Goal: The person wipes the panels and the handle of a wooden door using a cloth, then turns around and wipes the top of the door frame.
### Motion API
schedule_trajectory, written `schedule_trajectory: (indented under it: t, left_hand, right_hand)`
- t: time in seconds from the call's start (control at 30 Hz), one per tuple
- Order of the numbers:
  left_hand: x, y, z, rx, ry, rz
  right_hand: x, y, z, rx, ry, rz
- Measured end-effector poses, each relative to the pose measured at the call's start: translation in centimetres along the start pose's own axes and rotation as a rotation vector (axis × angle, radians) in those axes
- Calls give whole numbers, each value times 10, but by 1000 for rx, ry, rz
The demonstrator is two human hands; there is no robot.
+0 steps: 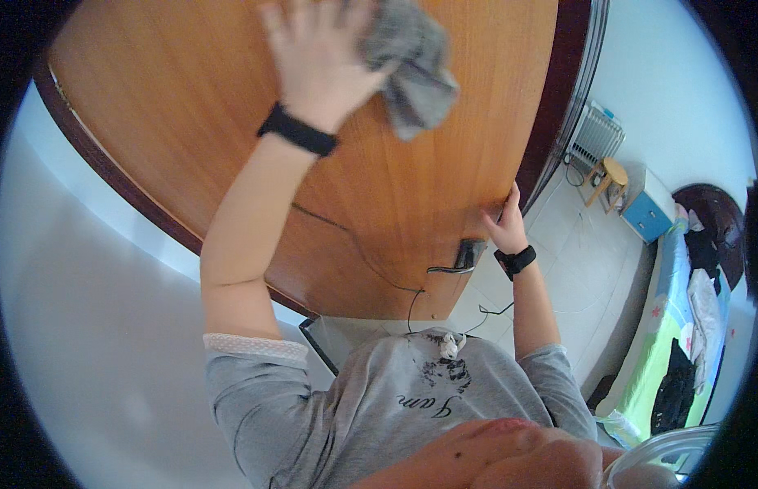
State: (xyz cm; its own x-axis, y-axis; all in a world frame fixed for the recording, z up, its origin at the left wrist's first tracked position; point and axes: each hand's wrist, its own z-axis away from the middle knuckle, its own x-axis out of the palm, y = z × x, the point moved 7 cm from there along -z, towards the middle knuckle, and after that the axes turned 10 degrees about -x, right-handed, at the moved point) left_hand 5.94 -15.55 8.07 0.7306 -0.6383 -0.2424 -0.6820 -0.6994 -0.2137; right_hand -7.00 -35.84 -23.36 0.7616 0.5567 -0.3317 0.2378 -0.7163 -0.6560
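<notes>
A wooden door [366, 171] with an orange-brown grain fills the middle of the view. High on its face my left hand [324, 61] lies spread and blurred, with a rumpled grey cloth [418, 79] under its thumb side, pressed to the wood. How far the cloth reaches beneath the palm is hidden. My right hand [507, 226] grips the door's free edge, thumb on the near face and fingers along the edge. Just below that hand is the metal lever handle [452, 269] on its dark plate.
A dark cord [360, 244] hangs across the door's lower part. To the right, past the dark door frame [553, 91], are a radiator [598, 136], a wooden stool [611, 174], a blue-fronted cabinet [648, 211] and a bed [645, 360] with clothes. A white wall [97, 244] stands left.
</notes>
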Motion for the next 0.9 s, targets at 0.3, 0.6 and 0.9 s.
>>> schedule_trajectory:
  t: [0.3,0.6,0.9]
  left_hand:
    - [-40,-3,1,-52,43,506]
    - [11,124,64,-34,4,512]
    - [-2,-131,108,-377,49,115]
  right_hand:
    - [23,4,6,-162,46,103]
    - [-11,14,11,-150,115,61]
    - [-5,13,11,-123,123,-194]
